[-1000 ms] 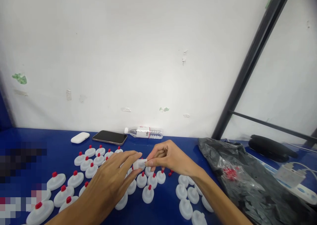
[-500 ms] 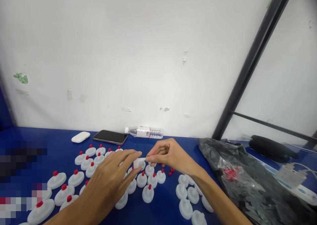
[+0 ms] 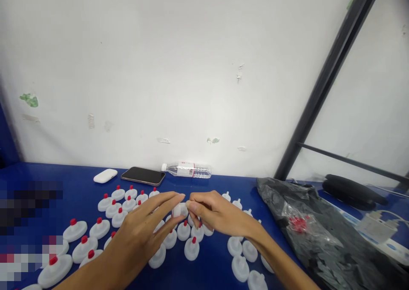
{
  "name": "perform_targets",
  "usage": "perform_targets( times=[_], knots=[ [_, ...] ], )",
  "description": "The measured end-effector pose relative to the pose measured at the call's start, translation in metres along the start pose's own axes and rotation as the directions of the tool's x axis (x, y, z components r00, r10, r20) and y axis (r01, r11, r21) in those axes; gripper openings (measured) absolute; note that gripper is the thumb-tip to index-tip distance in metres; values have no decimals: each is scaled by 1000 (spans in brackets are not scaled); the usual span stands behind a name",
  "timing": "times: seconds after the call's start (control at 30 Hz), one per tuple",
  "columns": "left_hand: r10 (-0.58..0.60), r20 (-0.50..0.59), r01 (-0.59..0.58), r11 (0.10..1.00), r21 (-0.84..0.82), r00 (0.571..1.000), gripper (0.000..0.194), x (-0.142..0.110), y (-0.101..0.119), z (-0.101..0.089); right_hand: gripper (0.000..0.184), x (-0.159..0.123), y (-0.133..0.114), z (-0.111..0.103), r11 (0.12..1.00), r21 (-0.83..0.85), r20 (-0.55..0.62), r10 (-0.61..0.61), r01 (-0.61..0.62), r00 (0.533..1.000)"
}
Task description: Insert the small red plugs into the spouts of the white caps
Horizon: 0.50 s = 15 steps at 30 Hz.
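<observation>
The white piece (image 3: 177,211) is clamped between the fingers of the left hand (image 3: 140,226), red-capped pieces (image 3: 191,250) below them; its end is pinched by the right hand (image 3: 222,213), just rolled lower (seemingly mid-twist)

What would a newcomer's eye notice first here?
Probably the many red-tipped white pieces, spread over the left and middle of the blue table. Next come the left hand and right hand, meeting at one white piece in the centre. The dark plastic bag at the right stands out.
</observation>
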<state>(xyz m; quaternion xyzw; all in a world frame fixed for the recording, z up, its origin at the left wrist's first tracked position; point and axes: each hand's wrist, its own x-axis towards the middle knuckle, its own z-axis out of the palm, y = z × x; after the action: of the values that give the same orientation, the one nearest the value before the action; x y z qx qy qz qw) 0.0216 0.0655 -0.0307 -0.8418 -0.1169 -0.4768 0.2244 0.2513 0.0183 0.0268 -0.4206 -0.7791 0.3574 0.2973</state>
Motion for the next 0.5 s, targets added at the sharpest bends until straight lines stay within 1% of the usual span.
perform_targets(
  times=[0.03, 0.1, 0.17, 0.23, 0.33, 0.5],
  knots=[
    [-14, -15, 14, 999, -39, 1000, 27, -1, 1, 1, 40, 0, 0, 0, 999, -19, 5, -28, 28, 1000],
    [-97, -29, 93, 987, -130, 995, 26, -2, 5, 2, 41, -1, 0, 0, 997, -32, 21, -67, 68, 998],
    [-200, -40, 187, 957, -224, 979, 25, -2, 9, 2, 40, -2, 0, 1, 996, -27, 38, -89, 90, 995],
    [-255, -52, 233, 935, -266, 966, 25, 0, 12, 0, 37, -3, -1, 1, 992, -58, 41, -107, 109, 993],
    [-251, -65, 225, 936, -272, 966, 24, 2, 17, -3, 33, -4, -2, 1, 981, -135, 54, -129, 135, 990],
    [-296, -4, 281, 910, -306, 955, 25, -1, 21, -2, 30, -3, -3, 1, 976, -163, 61, -134, 142, 989]
  ],
)
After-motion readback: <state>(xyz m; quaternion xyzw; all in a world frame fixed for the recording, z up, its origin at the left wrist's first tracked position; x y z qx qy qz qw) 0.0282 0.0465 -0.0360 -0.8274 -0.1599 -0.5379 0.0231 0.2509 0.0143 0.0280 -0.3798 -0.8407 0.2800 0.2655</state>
